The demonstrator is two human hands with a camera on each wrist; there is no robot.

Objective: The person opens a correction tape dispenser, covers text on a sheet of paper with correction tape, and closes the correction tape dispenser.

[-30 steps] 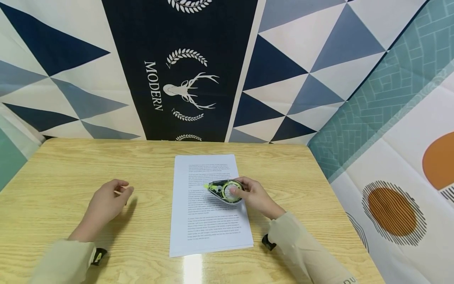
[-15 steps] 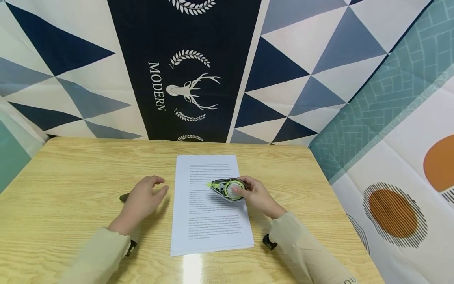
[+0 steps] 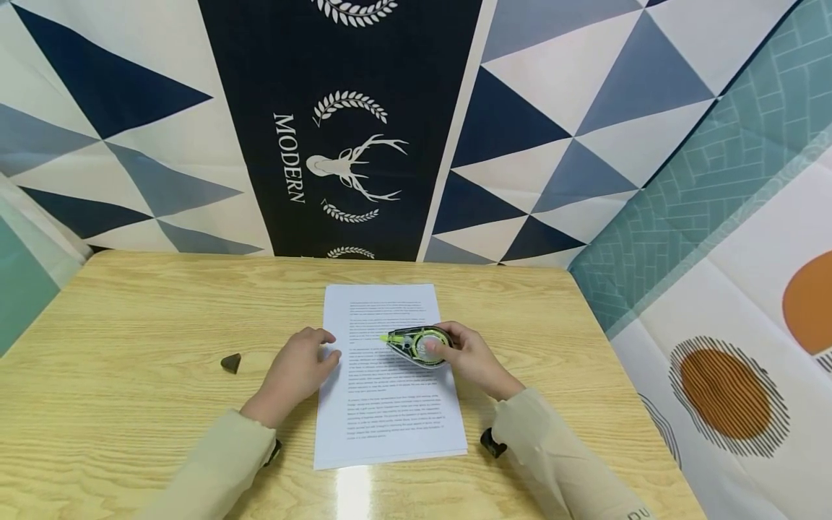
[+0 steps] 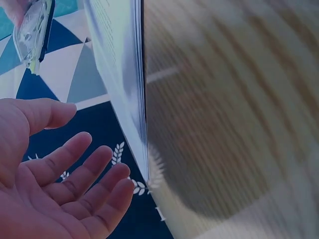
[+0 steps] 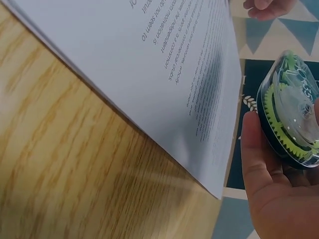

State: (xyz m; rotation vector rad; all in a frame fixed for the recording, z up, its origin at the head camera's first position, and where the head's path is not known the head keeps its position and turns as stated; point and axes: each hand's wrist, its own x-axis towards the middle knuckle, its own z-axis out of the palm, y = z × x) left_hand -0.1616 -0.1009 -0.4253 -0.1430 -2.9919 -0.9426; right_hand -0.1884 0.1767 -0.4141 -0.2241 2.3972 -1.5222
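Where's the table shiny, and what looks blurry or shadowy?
Head view: bright glare on the table, just below the paper; left wrist view: table blurry, with a dark shadow; right wrist view: grey shadow across part of the paper.

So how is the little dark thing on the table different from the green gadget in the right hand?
The dark thing is much smaller than the green gadget. The dark thing looks plain; the green gadget has bright green and clear parts. The dark thing lies on the table; the green gadget is held in the right hand. Both have dark colouring.
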